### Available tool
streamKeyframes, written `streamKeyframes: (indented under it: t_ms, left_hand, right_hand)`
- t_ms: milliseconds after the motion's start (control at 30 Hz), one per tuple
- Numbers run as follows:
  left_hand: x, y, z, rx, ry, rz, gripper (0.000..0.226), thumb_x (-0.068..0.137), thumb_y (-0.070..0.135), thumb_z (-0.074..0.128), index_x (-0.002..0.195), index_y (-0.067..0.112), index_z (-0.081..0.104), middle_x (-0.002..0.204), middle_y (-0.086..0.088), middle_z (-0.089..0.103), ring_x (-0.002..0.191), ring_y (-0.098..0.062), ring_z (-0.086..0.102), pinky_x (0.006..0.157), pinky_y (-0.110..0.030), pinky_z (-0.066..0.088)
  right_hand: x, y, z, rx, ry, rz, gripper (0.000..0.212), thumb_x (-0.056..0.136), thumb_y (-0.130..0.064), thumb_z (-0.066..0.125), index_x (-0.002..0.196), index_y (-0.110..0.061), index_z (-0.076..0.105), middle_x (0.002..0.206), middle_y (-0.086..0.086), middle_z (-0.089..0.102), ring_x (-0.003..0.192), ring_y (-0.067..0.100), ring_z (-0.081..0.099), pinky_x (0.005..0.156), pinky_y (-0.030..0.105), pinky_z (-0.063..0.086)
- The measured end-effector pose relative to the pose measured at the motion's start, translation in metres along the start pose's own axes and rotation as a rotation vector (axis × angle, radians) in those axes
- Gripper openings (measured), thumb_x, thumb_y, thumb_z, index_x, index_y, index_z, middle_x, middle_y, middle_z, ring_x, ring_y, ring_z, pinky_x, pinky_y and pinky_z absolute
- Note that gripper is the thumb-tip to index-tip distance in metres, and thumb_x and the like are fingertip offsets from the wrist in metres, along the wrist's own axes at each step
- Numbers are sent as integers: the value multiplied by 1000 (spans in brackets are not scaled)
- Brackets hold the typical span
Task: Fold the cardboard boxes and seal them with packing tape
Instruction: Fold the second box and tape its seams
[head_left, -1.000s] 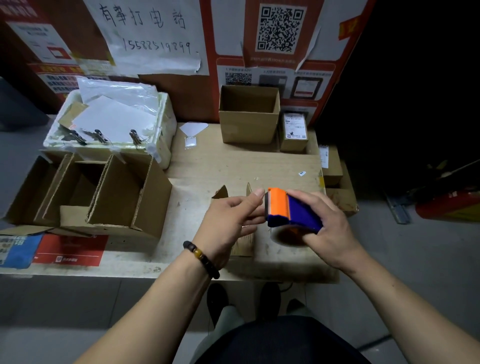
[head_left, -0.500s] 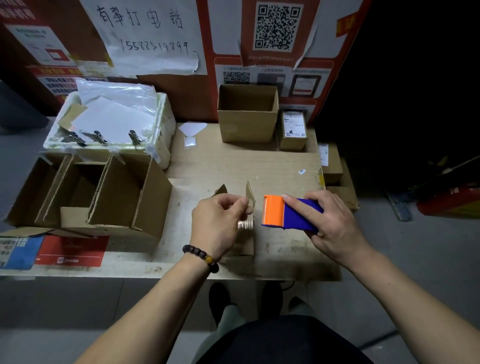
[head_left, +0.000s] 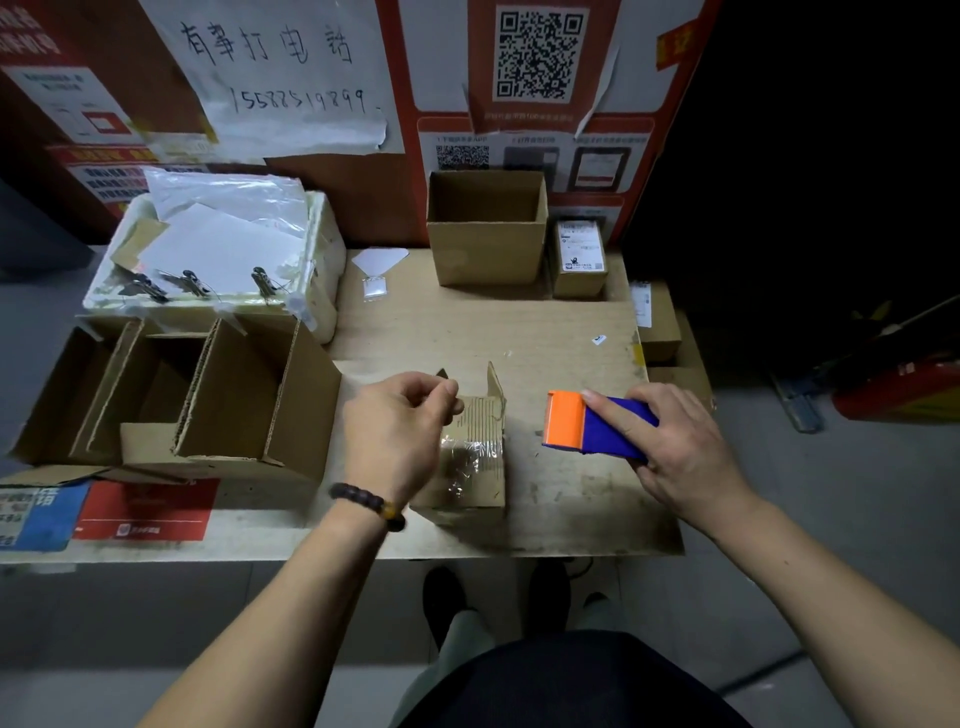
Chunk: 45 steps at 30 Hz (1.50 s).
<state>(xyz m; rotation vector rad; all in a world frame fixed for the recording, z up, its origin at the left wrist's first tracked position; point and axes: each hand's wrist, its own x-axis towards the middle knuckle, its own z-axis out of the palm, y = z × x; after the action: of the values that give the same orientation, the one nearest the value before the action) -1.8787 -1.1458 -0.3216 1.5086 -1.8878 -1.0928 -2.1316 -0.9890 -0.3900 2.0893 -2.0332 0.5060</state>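
small box (head_left: 470, 457) sits at the desk's (head_left: 545, 332) six o'clock edge, glossy tape now across its top. the right hand (head_left: 670, 447) has drawn the tape dispenser (head_left: 592, 426) away toward three o'clock, still gripping it. the left hand (head_left: 395, 431), fingers curled, seems to pinch the tape end. next, judging: cut and press.

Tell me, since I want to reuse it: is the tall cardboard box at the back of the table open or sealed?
Open. The tall cardboard box stands upright with no flaps across its top, and its dim inside walls show.
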Motion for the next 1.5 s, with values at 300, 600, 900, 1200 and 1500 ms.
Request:
streamKeyframes:
  t_ms: [300, 600, 900, 1200, 1500]
  left_hand:
    - [0, 38, 36, 260, -151, 265, 24, 97, 42, 60, 92, 25, 76, 80, 11, 77, 82, -13, 72, 78, -35, 57]
    - [10, 15, 22, 3, -328, 90, 14, 95, 27, 72, 83, 21, 77, 73, 13, 76, 71, -2, 71, 73, -22, 57]
    - [22, -13, 23, -140, -173, -74, 17, 95, 28, 73, 81, 19, 78, 74, 7, 77, 69, -3, 70, 68, -21, 54]
    - [10, -51, 66, 568, 219, 351, 26, 96, 34, 67, 74, 20, 66, 63, 3, 61, 78, -26, 56, 51, -29, 31]
    - [9, -71, 80, 593, 337, 345, 19, 90, 35, 76, 76, 22, 73, 108, -7, 63, 99, -32, 46, 65, -38, 41]
  right_hand:
    - [7, -5, 87, 591, -537, 983, 69, 89, -8, 72, 151, -30, 50, 119, 1, 39, 106, 17, 48, 93, 22, 40]
    - [25, -15, 71, 791, -248, 959, 49, 96, -15, 60, 144, -25, 54, 143, -7, 47, 138, 14, 41, 114, 31, 36]
    - [85, -61, 28, 1537, -455, 935, 17, 85, -16, 79, 92, -7, 65, 76, 7, 70, 71, 16, 65, 69, 26, 49]
    - [77, -71, 61, 1494, -162, 1246, 21, 90, -8, 76, 75, -8, 61, 65, 8, 59, 63, 15, 50, 64, 25, 45]
    - [71, -84, 80, 1329, 6, 1229, 21, 85, -11, 82, 75, -13, 63, 66, -2, 60, 66, 10, 54, 71, 24, 47]
